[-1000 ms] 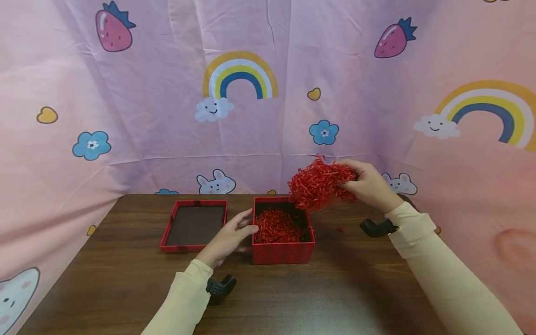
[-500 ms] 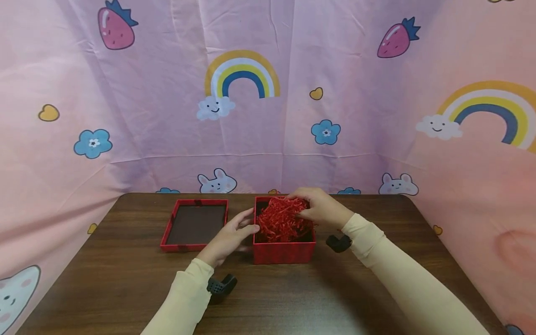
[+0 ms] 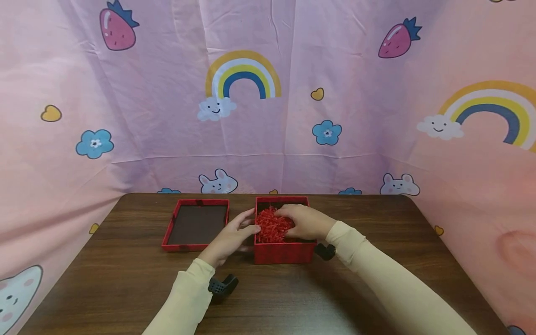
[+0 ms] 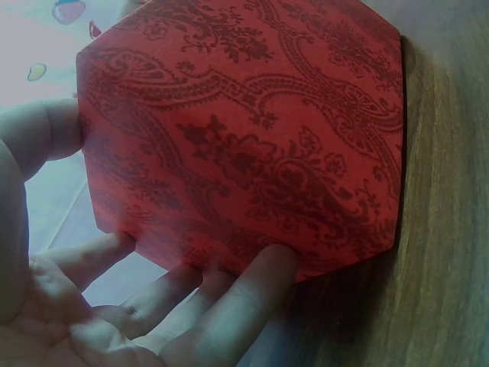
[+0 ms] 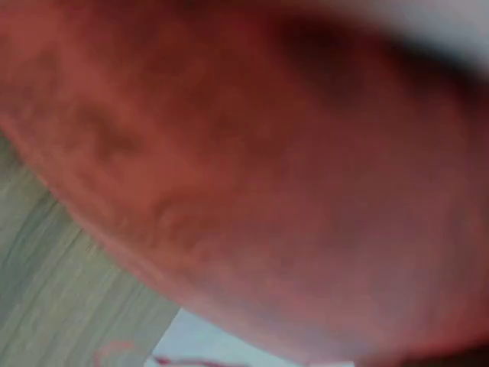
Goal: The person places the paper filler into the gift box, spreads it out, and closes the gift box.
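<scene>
In the head view a red box [image 3: 284,253] with a dark inside stands upright on the table and holds red shredded paper [image 3: 269,227]. My left hand [image 3: 228,238] holds the box's left side, its thumb at the rim and its other fingers along the wall. The left wrist view shows this patterned wall up close, with the fingertips [image 4: 279,264] against it. Inside the box, my right hand [image 3: 305,222] grips the shredded paper from the right. Its fingertips are partly buried and hard to see. The right wrist view is blurred, with the red box wall [image 5: 191,191] filling it.
A shallow red lid [image 3: 198,225], dark inside face up, lies left of the box. The brown wooden table [image 3: 268,298] meets a patterned cloth backdrop [image 3: 259,135] behind and at both sides.
My right hand has brought the clump of shredded paper from above the box's right side down into the box, then deeper and leftward. My left hand has stayed at the box.
</scene>
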Demonstrator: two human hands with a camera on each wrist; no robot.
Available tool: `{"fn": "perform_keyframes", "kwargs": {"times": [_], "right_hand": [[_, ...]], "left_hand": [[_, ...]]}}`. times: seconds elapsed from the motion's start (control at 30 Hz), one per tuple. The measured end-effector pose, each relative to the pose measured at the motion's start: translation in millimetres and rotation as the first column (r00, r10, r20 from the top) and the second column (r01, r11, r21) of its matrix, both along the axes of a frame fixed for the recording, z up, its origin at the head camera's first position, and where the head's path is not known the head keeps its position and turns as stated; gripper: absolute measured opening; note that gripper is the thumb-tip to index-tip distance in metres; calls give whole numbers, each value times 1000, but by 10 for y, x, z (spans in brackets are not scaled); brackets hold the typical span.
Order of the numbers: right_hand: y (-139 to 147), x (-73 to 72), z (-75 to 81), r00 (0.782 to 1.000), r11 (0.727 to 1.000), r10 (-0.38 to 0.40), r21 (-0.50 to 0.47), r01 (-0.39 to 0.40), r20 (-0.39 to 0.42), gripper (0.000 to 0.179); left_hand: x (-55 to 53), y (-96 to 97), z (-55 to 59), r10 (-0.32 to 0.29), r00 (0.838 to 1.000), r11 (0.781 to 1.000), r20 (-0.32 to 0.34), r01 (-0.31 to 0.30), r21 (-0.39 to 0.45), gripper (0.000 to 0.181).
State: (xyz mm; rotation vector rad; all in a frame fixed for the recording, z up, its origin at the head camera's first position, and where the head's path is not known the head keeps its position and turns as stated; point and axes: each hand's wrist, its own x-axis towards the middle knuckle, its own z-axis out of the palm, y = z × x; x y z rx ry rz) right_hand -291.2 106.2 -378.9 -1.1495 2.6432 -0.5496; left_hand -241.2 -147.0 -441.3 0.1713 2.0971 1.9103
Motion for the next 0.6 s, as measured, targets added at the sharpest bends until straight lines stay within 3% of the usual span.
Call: {"fn": "perform_keyframes", "kwargs": {"times": [0.3,0.5,0.6], "right_hand": [[200,-14,164,997,984,11,-180,4,79,68],[156,2,211,985,951,130,-294,-91,115,54],[107,5,200,985,944,122,-322,-77,121,49]], "left_hand": [[6,-8,-11,14,1000,1000,1,-14,-15,70],[1,-21,-15,9,1000,1000,-2,-9,-13,72],[8,-19,-10,0,1000,1000,-1,0,-8,72]]}}
